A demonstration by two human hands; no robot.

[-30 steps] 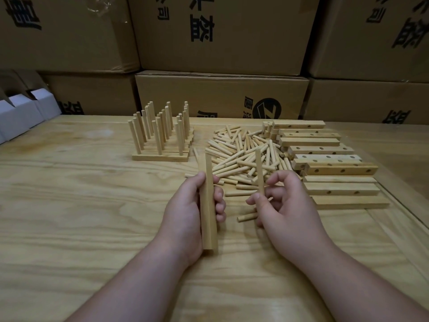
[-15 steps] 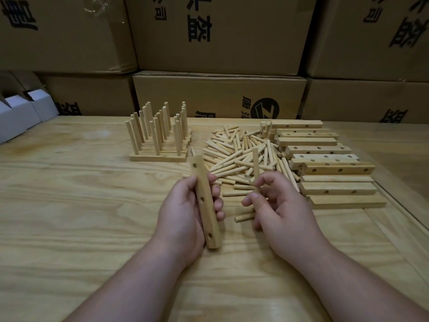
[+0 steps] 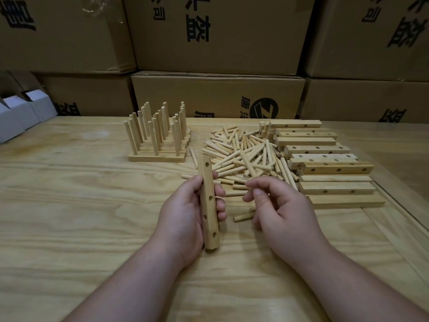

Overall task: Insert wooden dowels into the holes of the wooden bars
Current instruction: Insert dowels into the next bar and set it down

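My left hand [image 3: 188,214] comes in from the lower edge with the forearm angled up and to the right, palm turned inward. Its fingers and thumb are curled round a wooden bar [image 3: 208,202], thumb on the left face, fingertips [image 3: 220,194] showing along the right edge. The bar stands lengthwise away from me, its near end low by the heel of the hand, its far end past the fingertips. I can see four round holes down the face turned toward me, all without pegs. The wood is pale, with soft grain and squared edges.

My right hand [image 3: 276,205] sits just to the right of the bar, apart from it, wrist bent, fingers loosely curled with thumb and forefinger drawn close together. I cannot tell whether a dowel is pinched there.

Just beyond the right hand lies the heap of loose dowels [image 3: 246,156], short pale rods crossing every way on the table [image 3: 69,217]; one lies under the hand's fingers. Further right of that hand is the stack of drilled bars [image 3: 325,163]. Beyond my left hand stand the finished bars with upright dowels [image 3: 157,133]. Cardboard boxes [image 3: 218,94] form the wall behind.
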